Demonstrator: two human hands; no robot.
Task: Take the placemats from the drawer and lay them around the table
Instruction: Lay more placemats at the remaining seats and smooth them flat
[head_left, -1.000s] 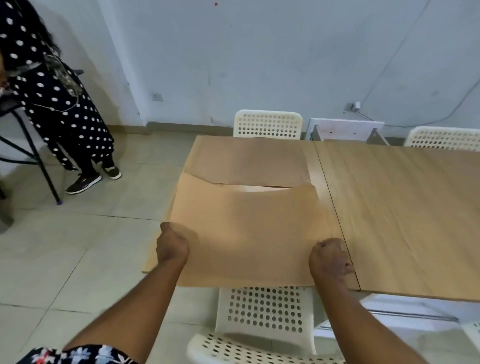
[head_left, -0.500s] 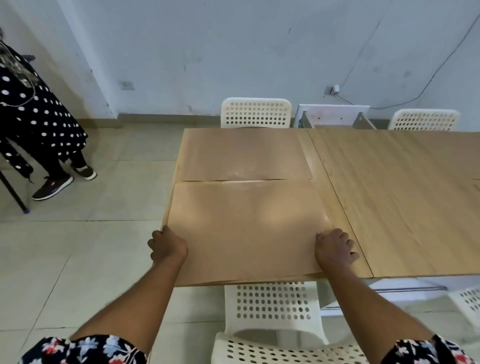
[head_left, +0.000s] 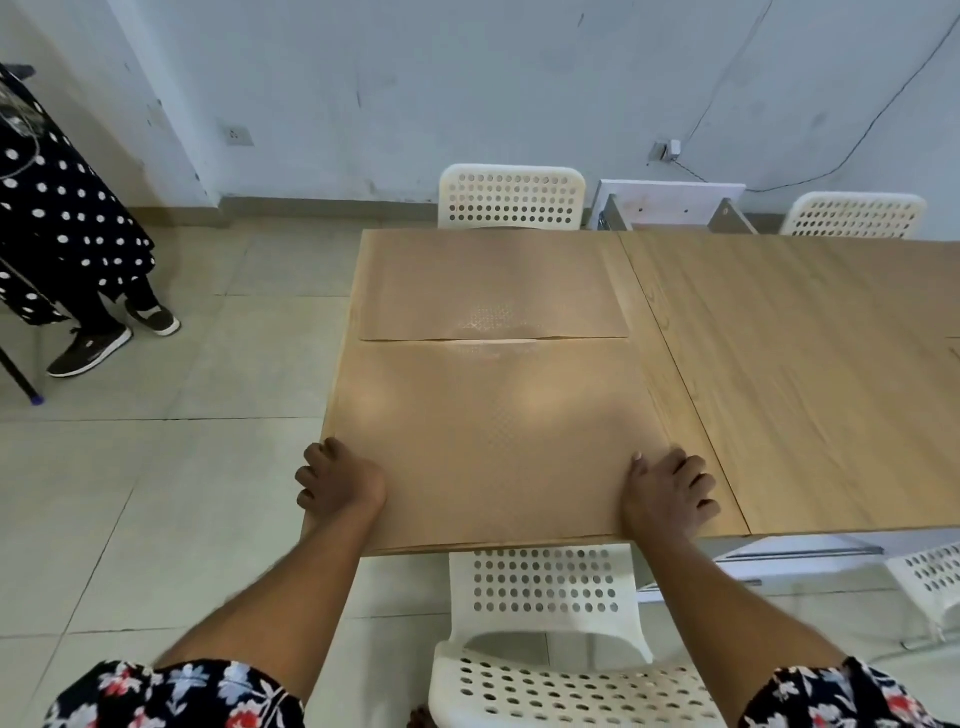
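Note:
Two tan placemats lie flat on the left end of the wooden table (head_left: 805, 364). The far placemat (head_left: 488, 283) sits by the far edge. The near placemat (head_left: 493, 441) lies just in front of it, reaching the near table edge. My left hand (head_left: 340, 480) rests on the near placemat's left front corner, fingers curled over its edge. My right hand (head_left: 670, 493) presses flat on its right front corner, fingers spread.
A white perforated chair (head_left: 545, 623) stands right in front of me under the near edge. Two more white chairs (head_left: 511, 197) (head_left: 852, 214) and a white drawer unit (head_left: 675, 205) line the far side. A person in a polka-dot dress (head_left: 57, 234) stands at left.
The near placemat was held lifted and sagging a second ago. It now lies flat on the table, and both hands have come down onto its front corners.

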